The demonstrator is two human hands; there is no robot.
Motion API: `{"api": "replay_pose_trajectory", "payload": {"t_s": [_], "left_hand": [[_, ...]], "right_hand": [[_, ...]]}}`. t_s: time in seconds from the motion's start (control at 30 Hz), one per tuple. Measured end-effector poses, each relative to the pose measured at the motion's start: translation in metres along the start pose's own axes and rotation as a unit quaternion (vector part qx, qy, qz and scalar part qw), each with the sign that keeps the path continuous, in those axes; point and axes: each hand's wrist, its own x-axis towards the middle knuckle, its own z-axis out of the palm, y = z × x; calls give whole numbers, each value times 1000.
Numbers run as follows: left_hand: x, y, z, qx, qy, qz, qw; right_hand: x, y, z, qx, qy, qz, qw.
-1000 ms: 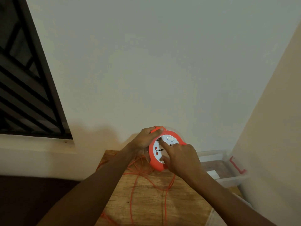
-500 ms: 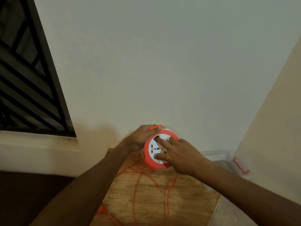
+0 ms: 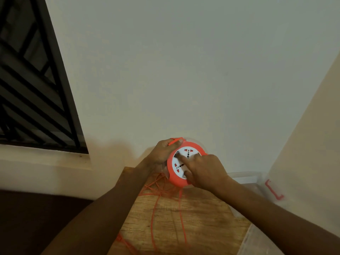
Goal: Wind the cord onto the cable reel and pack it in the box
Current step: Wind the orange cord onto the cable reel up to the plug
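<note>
Head view: left hand (image 3: pixel 162 151) grips orange, white-faced cable reel (image 3: pixel 181 163); right fingers (image 3: pixel 184 159) press it.

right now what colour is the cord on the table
Orange, the cord shows best in the head view.

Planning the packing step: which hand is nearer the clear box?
Right. The right hand on the reel lies just left of the clear box; the left hand holds the reel's far side.
</note>
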Motion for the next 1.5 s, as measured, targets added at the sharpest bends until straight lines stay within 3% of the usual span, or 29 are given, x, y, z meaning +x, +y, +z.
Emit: {"api": "replay_pose_trajectory", "payload": {"t_s": [0.1,0.2,0.37,0.53,0.67,0.93,1.07,1.13,1.23,1.33,1.43,1.47,1.5], "left_hand": [[0,-6,4,-36,38,16,999],[0,-10,-1,7,43,18,999],[-2,-10,-11,49,50,4,998],[-3,-4,-20,45,49,-3,998],[-3,0,-26,75,32,-1,997],[-6,3,-16,100,11,-4,995],[-5,-1,-18,97,17,-5,995],[-5,-2,-19,87,27,5,996],[-5,-1,-15,59,63,29,996],[-5,-1,-9,41,98,56,993],[-6,-6,-5,23,126,70,989],[-6,-8,-6,21,130,69,989],[-6,-8,-8,15,129,68,989]], "right_hand": [[2,-9,4,123,30,140,982],[-1,-19,9,188,20,186,964],[-8,-20,15,140,21,133,981],[-11,-8,16,61,38,-68,995],[-8,-2,12,22,21,-142,989],[3,-19,-9,-54,-79,-86,992],[8,-20,-13,-107,-49,-114,987],[7,-19,-11,-76,-17,-74,994],[10,-22,-4,58,-25,51,997],[14,-26,7,233,19,189,954],[18,-28,13,486,39,309,816],[19,-30,14,533,36,317,783],[18,-32,16,548,25,311,776]]}}
